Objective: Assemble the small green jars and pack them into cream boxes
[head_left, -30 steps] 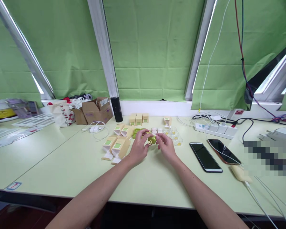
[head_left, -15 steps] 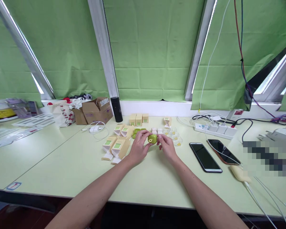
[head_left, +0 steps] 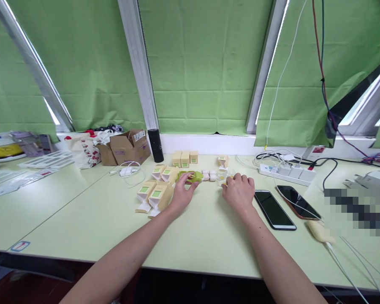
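My left hand [head_left: 184, 192] has its thumb and fingers closed around a small rounded green case [head_left: 196, 177], close to other green pieces at the fingers. Over a group of small clear plastic containers with yellow spots [head_left: 222, 175], my right hand [head_left: 240, 191] is bent with its fingertips pointing down; its grip is largely hidden behind the knuckles. Between the hands lie several small white pieces [head_left: 209, 175]. Left of my left hand, several tan paper boxes with green squares [head_left: 161, 195] lie with open white flaps.
Upright tan boxes [head_left: 185, 159] and a single open one [head_left: 223, 161] stand farther back. A black bottle [head_left: 155, 145] and a cardboard box [head_left: 131, 147] are behind at left. To the right lie two phones [head_left: 275, 210], a power strip [head_left: 286, 174] and cables.
My left hand has shifted slightly left and the green case has moved back with it. Letting go of the case, my right hand has moved right, over the clear containers.
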`<state>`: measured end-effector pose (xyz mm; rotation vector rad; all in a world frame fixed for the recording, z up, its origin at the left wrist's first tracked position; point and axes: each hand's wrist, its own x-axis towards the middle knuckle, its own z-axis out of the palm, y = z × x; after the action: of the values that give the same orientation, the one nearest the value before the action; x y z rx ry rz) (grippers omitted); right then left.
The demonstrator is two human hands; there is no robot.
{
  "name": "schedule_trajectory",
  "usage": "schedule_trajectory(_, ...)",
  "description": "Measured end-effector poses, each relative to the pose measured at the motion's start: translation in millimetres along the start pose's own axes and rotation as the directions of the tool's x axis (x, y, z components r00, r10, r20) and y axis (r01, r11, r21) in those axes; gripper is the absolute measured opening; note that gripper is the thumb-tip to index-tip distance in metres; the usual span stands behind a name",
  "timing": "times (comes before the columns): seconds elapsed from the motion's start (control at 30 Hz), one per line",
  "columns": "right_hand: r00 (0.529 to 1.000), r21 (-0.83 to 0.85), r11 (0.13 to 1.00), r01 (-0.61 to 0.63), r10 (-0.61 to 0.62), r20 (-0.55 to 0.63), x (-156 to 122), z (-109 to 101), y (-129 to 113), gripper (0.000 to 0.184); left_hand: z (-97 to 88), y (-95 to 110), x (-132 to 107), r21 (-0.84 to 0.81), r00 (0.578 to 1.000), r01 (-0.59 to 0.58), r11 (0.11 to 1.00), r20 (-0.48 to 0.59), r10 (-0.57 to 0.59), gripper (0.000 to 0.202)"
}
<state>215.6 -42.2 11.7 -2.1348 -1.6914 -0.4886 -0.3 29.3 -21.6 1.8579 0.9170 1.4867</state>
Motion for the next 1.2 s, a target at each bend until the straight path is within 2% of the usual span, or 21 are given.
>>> schedule_trajectory(0.2,0.989,0.020,1.000,0.020,-0.022,0.143,4.6,10.0,4.7,0.029,1.8,-0.4,1.4,-0.116,0.995,0.098,0.988,-0.013,-0.100,0.047)
schedule_trajectory(0.47,0.974,0.029,0.999,0.027,-0.033,0.226,8.1,6.6,6.3,0.021,2.5,-2.5,2.4,-0.180,0.990,0.130,0.975,-0.023,-0.137,0.048)
schedule_trajectory(0.63,0.968,0.177,0.981,0.074,-0.113,0.222,3.9,7.5,-4.6,0.024,1.8,-0.1,4.0,-0.219,0.987,0.155,0.963,-0.005,-0.159,0.051)
schedule_trajectory(0.7,0.953,0.322,0.936,0.144,-0.218,0.208,-1.4,10.3,-14.7,0.027,1.5,2.2,4.6,-0.236,0.985,0.167,0.957,-0.002,-0.173,0.052)
schedule_trajectory(0.77,0.933,0.526,0.821,0.222,-0.336,0.130,-7.6,13.3,-25.3,0.029,1.0,4.7,5.2,-0.252,0.983,0.178,0.951,-0.005,-0.186,0.053)
schedule_trajectory(0.83,0.900,0.658,0.684,0.315,-0.436,0.022,-12.6,15.0,-33.4,0.027,0.4,7.0,6.1,-0.269,0.980,0.189,0.944,-0.013,-0.200,0.054)
schedule_trajectory(0.9,0.906,0.711,0.624,0.324,-0.421,-0.043,-14.9,15.1,-36.5,0.024,-0.3,8.7,7.2,-0.288,0.975,0.207,0.935,-0.017,-0.221,0.055)
schedule_trajectory(1.0,0.948,0.725,0.638,0.258,-0.313,-0.061,-13.0,14.2,-33.0,0.019,-1.4,9.9,8.6,-0.312,0.965,0.242,0.919,-0.017,-0.260,0.056)
schedule_trajectory(1.07,0.973,0.733,0.660,0.164,-0.230,-0.011,-10.5,15.4,-29.3,0.019,-1.9,10.1,9.0,-0.331,0.958,0.266,0.905,-0.014,-0.287,0.055)
schedule_trajectory(1.2,0.974,0.693,0.721,-0.023,-0.140,0.178,-10.1,26.2,-29.7,0.056,-1.9,8.3,9.0,-0.381,0.945,0.302,0.874,-0.001,-0.326,0.054)
